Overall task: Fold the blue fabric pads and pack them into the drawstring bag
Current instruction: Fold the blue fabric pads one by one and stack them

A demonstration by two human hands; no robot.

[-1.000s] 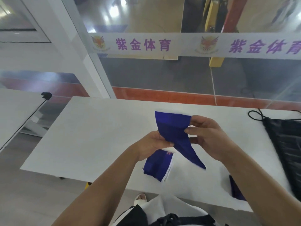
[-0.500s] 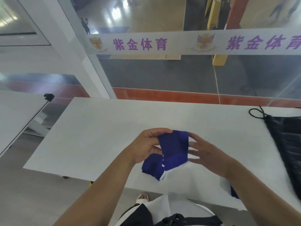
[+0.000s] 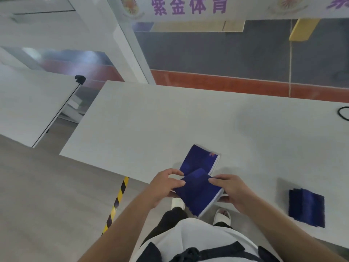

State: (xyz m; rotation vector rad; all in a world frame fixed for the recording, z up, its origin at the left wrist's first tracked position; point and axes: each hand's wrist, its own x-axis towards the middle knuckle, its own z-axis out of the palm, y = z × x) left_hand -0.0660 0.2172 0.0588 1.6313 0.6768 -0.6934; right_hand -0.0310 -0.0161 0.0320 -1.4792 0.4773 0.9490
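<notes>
White table spans the middle of the view. At its near edge both hands hold one folded blue pad, which sits partly past the edge, over the person's white shoes. The left hand pinches the pad's left edge, fingers curled and close together, thumb on the top face. The right hand pinches the right edge, fingers laid together on top and thumb beneath. A white lining shows along the pad's lower right side.

Just behind the held pad, a second blue pad lies flat on the table, a small red mark at its far corner. Whether the two touch cannot be told. Well apart to the right, a stack of blue pads rests near the table's front edge.

Yellow-and-black tape runs across the grey floor on the left. A black cord loop lies at the far right edge of the table. Another white table stands to the left. Beyond is a glass wall with a white banner in purple characters.
</notes>
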